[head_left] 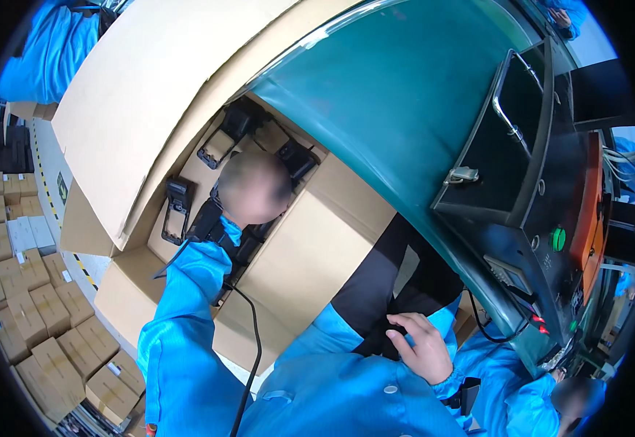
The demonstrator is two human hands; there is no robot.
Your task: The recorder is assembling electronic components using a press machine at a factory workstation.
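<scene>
My left hand (254, 188) reaches down inside an open cardboard box (310, 240). It is blurred, so its fingers and anything in them cannot be made out. Around it in the box lie several black plastic parts with frame-like openings. One black frame part (177, 207) rests to the left of the hand, and another (219, 146) sits farther back. A black strap (208, 222) circles my left wrist. My right hand (423, 348) hovers or rests by my lap, with its fingers loosely bent, a little apart, and nothing visible in them.
A green-topped bench (390, 80) borders the box, carrying a black machine (506, 138) with a green button. Stacked cartons (48, 313) stand on the floor at left. A black cable (255, 335) runs past my left arm. Other people in blue are at the edges.
</scene>
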